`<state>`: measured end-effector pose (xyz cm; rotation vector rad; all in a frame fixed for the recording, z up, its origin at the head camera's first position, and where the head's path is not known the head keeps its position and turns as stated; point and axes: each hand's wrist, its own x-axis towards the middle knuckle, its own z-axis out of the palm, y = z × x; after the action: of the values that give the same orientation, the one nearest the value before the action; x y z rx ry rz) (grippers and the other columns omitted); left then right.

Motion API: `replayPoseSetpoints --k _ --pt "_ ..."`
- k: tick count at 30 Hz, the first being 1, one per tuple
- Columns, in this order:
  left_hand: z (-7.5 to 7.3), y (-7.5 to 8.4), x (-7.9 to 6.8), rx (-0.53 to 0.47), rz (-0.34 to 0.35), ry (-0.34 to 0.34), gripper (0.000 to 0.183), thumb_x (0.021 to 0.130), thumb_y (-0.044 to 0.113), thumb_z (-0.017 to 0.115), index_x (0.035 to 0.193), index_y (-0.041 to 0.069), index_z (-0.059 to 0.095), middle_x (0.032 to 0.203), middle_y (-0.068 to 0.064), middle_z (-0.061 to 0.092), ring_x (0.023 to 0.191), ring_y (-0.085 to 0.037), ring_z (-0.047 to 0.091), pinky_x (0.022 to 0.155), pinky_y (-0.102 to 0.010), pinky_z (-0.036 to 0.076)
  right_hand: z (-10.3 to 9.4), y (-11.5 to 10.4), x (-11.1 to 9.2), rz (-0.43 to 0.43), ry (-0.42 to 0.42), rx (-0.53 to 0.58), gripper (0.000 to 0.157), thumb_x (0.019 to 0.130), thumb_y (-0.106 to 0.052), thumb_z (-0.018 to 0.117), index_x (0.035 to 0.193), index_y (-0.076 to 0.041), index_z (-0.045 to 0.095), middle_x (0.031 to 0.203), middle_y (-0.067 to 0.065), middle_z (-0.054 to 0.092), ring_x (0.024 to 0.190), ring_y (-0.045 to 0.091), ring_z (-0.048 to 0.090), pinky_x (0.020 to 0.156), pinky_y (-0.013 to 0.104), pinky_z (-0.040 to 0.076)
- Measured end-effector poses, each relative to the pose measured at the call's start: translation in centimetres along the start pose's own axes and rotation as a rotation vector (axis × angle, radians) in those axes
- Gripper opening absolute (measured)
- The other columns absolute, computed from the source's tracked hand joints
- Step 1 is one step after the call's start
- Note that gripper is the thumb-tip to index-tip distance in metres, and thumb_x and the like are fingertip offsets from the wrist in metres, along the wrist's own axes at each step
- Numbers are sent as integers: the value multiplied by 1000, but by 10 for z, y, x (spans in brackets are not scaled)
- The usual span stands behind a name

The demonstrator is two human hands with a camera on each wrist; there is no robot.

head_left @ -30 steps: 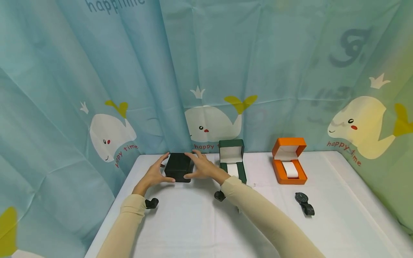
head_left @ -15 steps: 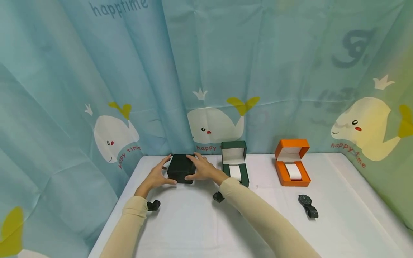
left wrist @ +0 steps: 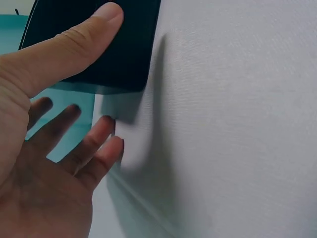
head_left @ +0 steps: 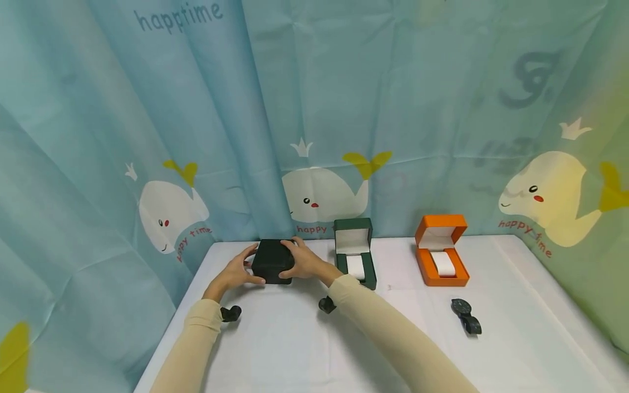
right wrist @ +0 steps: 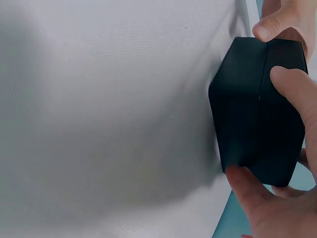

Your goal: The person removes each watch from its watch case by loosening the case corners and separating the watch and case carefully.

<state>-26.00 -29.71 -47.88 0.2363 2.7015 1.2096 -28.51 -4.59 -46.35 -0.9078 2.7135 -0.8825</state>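
Observation:
A black watch box [head_left: 271, 259] with its lid down stands at the back left of the white table. My right hand [head_left: 303, 262] grips its right side, with the thumb on the lid's front in the right wrist view and the fingers along the side and behind. On the left side is my left hand [head_left: 235, 274]. Its thumb lies against the box's dark face [left wrist: 119, 54] in the left wrist view, while the other fingers [left wrist: 84, 148] spread apart from the box. The lid seam shows as a thin line in the right wrist view.
A green watch box [head_left: 367, 273] with a white cushion stands open right beside my right hand. Farther right is an orange watch box [head_left: 437, 279], also open. A black watch [head_left: 466, 315] lies in front of it. A blue curtain [head_left: 324, 109] hangs behind the table.
My right hand has shifted slightly left, its fingers reaching closer over the black box. The left hand stays beside it almost as before. The other boxes and the watch have not moved.

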Motion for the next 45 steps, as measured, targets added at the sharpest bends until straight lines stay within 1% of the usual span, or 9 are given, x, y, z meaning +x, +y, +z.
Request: replayPoseSetpoints --k 4,7,12,17,22,28,32,38,45 --pt "-2 1 5 17 -14 -46 118 73 18 95 164 8 21 165 -22 27 135 -47 45 106 -59 43 -1 -2 0 18 5 7 96 85 -37 85 161 -15 32 164 22 22 143 37 41 111 50 43" --pt "-2 0 8 38 -10 -70 119 72 17 96 163 3 20 164 -26 26 136 -50 42 108 -62 40 -1 -3 0 25 -3 16 96 85 -37 85 162 -15 32 164 22 22 144 37 40 112 51 42" --pt "0 -6 14 46 -6 -106 122 72 16 95 162 -4 15 164 -30 21 143 -53 32 115 -63 32 -1 -3 0 30 -6 15 96 85 -37 85 161 -15 33 164 22 23 144 37 41 111 51 43" --pt "0 -10 16 40 -15 -111 125 71 16 96 161 -7 12 164 -32 18 149 -51 22 118 -63 24 1 -3 1 32 4 5 95 84 -38 86 160 -15 35 163 21 25 142 36 42 111 51 43" --pt "0 -12 15 37 -34 -114 129 69 16 97 162 -4 10 166 -30 17 152 -48 17 120 -65 18 3 -4 2 35 -1 -3 95 83 -39 87 160 -16 36 163 20 26 142 35 43 110 50 44" --pt "2 -9 16 55 -3 -129 131 68 16 98 162 -2 8 166 -29 17 151 -48 17 120 -65 17 2 -5 1 52 3 -16 95 82 -40 88 159 -18 38 163 17 28 142 32 43 110 49 44" --pt "0 -9 18 22 29 -137 129 67 12 97 162 1 11 164 -30 20 150 -48 21 119 -66 17 -1 -5 1 57 9 -18 95 81 -40 89 159 -19 39 163 17 29 142 32 43 111 48 44" --pt "0 -11 20 -25 24 -137 127 67 9 97 161 4 13 163 -28 23 149 -47 24 119 -66 16 -2 -6 0 62 9 -13 96 80 -39 90 159 -18 39 163 17 29 142 33 43 110 50 44" --pt "0 -12 19 -28 30 -130 128 66 12 98 162 4 14 164 -27 23 150 -46 23 119 -66 17 -2 -6 1 67 -1 -18 96 81 -39 89 159 -19 38 163 18 28 143 33 42 111 50 44"
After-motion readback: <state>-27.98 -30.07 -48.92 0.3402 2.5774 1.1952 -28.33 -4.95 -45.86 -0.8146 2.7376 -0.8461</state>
